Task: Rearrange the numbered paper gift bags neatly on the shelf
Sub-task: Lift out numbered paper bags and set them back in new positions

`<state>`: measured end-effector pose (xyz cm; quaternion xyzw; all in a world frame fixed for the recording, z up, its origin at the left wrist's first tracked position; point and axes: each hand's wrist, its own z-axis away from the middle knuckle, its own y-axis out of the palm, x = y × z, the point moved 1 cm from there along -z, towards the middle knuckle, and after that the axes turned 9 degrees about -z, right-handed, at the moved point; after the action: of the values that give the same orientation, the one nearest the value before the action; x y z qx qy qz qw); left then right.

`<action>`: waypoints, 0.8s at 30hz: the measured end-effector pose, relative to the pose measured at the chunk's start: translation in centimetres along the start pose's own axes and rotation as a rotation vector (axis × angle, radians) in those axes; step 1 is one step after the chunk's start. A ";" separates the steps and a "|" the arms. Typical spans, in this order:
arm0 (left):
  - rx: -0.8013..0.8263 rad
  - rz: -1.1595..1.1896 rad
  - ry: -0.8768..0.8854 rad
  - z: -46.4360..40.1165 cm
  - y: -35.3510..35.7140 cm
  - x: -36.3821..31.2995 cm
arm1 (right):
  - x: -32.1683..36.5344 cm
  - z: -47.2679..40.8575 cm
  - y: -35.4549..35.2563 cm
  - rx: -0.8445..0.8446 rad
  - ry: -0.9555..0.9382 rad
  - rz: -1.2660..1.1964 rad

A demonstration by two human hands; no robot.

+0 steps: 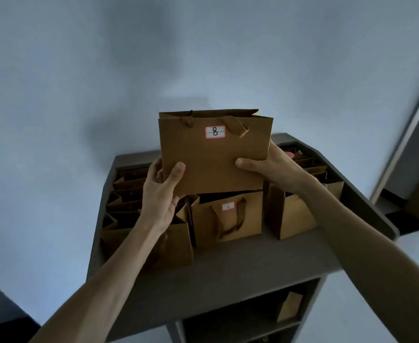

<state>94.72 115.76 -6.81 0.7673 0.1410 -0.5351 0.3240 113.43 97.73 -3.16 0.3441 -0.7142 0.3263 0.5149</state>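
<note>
A brown paper gift bag labelled 8 (pixel 213 154) is held upright in the air above the shelf top (pixel 240 266). My left hand (pixel 160 194) grips its lower left corner, thumb on the front face. My right hand (pixel 268 167) holds its right edge, thumb on the front. Directly below it stands another brown bag (pixel 228 219) with a small white label, its number too blurred to read, and ribbon handles hanging down its front. More brown bags stand in rows at the left (pixel 126 194) and at the right (pixel 295 216) of the shelf top.
The dark grey shelf stands against a pale wall. One brown bag (pixel 290 306) sits tilted in a lower compartment. A pink item (pixel 289 153) shows among the far right bags. A door frame (pixel 411 134) runs along the right side.
</note>
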 end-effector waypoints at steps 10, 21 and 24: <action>0.187 -0.067 -0.072 4.7 1.6 3.2 | 0.5 9.7 1.4 -0.179 0.038 0.104; 0.343 -0.266 -0.082 8.8 5.7 6.7 | -1.1 18.3 -1.7 -0.294 0.105 0.143; 0.419 -0.274 -0.102 10.8 6.6 8.6 | -3.1 21.5 -2.3 -0.314 0.133 0.091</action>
<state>93.93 102.70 -14.75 0.7634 0.1132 -0.6296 0.0892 105.06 79.24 -11.36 0.2046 -0.7355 0.2556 0.5932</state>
